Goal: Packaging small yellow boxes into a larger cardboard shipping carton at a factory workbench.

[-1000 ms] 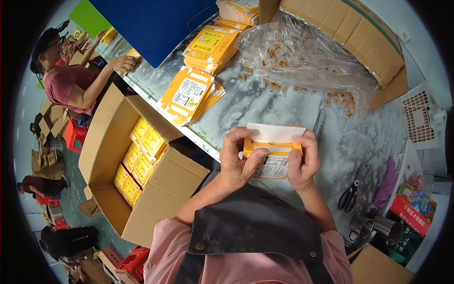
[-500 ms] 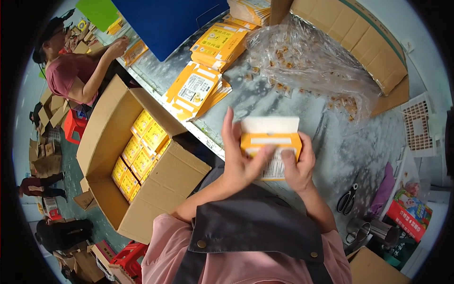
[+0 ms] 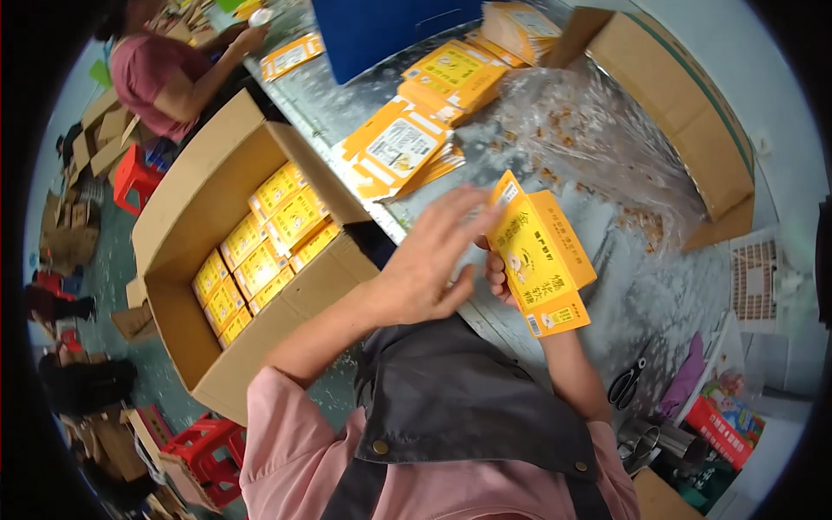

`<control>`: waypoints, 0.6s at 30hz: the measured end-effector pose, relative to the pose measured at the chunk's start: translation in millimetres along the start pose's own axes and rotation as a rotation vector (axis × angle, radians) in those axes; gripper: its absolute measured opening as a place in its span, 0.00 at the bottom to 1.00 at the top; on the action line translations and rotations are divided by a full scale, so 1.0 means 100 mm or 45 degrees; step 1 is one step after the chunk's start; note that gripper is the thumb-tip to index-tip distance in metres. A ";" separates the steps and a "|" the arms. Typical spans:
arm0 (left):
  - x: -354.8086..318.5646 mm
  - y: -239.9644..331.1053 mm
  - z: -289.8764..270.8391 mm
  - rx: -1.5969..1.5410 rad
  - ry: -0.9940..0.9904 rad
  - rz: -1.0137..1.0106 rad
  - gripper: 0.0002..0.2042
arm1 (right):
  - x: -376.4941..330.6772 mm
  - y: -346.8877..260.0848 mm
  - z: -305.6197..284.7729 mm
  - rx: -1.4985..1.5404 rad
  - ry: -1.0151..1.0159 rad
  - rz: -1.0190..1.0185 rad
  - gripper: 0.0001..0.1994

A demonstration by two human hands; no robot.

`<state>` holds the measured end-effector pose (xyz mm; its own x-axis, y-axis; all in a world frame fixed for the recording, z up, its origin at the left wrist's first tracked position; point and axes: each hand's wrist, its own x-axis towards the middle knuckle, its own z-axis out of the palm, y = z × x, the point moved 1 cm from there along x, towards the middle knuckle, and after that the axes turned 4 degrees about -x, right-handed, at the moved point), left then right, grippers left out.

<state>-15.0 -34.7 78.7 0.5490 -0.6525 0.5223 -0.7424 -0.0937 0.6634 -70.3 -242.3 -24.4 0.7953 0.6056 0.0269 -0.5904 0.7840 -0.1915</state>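
Note:
My right hand (image 3: 496, 276) grips a folded-up yellow carton (image 3: 537, 253) from behind, tilted upright over the near edge of the grey table (image 3: 659, 286). Only its fingers show past the carton. My left hand (image 3: 431, 257) is spread with fingers apart, just left of the carton and brushing its edge, holding nothing. To my left, below the table edge, stands an open cardboard box (image 3: 173, 225) with rows of the same yellow cartons (image 3: 260, 251) packed inside.
Stacks of flat yellow cartons (image 3: 400, 152) and a crumpled clear plastic bag (image 3: 598, 147) lie on the table, with a blue bin (image 3: 390, 26) and a big cardboard box (image 3: 685, 104) behind. Scissors (image 3: 628, 381) lie at right. Another person (image 3: 165, 74) works at the far left.
The carton has been closed up and turned upright to show its yellow face. My left hand has let go of it and opened beside it.

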 end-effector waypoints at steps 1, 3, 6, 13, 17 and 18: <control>0.05 0.05 -0.03 0.106 -0.125 0.186 0.37 | -0.01 0.00 -0.16 -0.006 0.001 0.022 0.40; -0.03 0.06 -0.10 0.180 -0.275 0.232 0.41 | 0.44 0.09 -0.03 -0.071 0.086 0.056 0.40; -0.16 -0.06 -0.22 0.348 -0.354 0.288 0.50 | 0.63 0.32 0.18 -0.179 0.189 0.114 0.39; -0.47 -0.16 -0.53 0.568 -0.381 0.420 0.56 | 0.72 0.67 0.45 -0.410 0.292 0.275 0.37; -0.79 -0.35 -1.23 0.370 -0.196 0.091 0.57 | 1.15 0.83 0.63 -0.562 0.421 0.271 0.36; -0.89 -0.47 -1.44 0.484 -0.074 0.019 0.57 | 1.13 0.81 0.28 -0.881 0.323 0.338 0.34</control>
<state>26.4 136.4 78.3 0.5227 -0.6965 0.4915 -0.8453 -0.3489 0.4046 -32.1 -107.0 -9.4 0.6957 0.6457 -0.3148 -0.6120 0.3033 -0.7304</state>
